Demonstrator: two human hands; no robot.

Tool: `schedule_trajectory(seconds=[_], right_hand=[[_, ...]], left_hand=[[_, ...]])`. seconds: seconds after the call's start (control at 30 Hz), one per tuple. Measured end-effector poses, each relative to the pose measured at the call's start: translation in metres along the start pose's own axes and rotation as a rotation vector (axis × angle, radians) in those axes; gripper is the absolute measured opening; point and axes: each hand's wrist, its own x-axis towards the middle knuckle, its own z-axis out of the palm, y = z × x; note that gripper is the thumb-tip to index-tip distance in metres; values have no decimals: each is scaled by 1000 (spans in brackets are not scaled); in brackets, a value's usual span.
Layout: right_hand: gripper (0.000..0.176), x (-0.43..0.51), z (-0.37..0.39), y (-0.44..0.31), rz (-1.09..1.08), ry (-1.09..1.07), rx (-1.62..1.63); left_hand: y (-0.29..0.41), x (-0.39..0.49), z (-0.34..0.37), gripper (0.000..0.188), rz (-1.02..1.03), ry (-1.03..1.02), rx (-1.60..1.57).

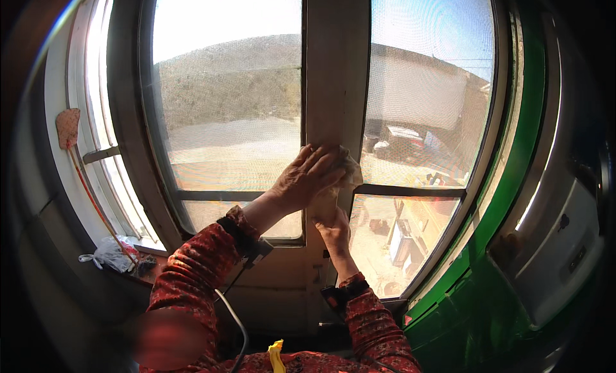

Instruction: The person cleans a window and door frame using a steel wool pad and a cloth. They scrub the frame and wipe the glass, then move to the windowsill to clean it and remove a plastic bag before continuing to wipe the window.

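Note:
My left hand point(308, 175) is raised in front of me with its fingers bent over a crumpled pale cloth point(355, 173). It presses the cloth against the upright stile point(335, 79) between two screened panes. Just below, my right hand point(336, 228) is at the same stile, thumb to the left. A pale strip lies between the two hands; whether it is cloth or sunlit frame is unclear, and what the right fingers hold is hidden. Both wrists wear dark bands over red patterned sleeves.
Left and right of the stile are a screened pane point(231, 118) and another screened pane point(418, 94). A fly swatter point(91, 195) leans at the left beside a clear plastic bag point(113, 253). A green frame point(481, 257) curves along the right. A cable point(238, 320) runs beside my left arm.

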Motion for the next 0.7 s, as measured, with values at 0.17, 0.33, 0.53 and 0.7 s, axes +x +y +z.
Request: schedule_trajectory(seconds=[0.17,0.33,0.53,0.7], right_hand=[[52,3,-3,5,-51,-41,-42],[53,3,-4,8,-148,10,-90],[52,2,-4,15,-211,-13,-106],[50,3,-6,18,-100,-60,25]], left_hand=[[-21,12,-18,40,114,-68,87],[-106,127,-72,46,30,171,182],[-173,241,-109,61,-106,467,402],[-113,190,-73,39,105,240,112]])
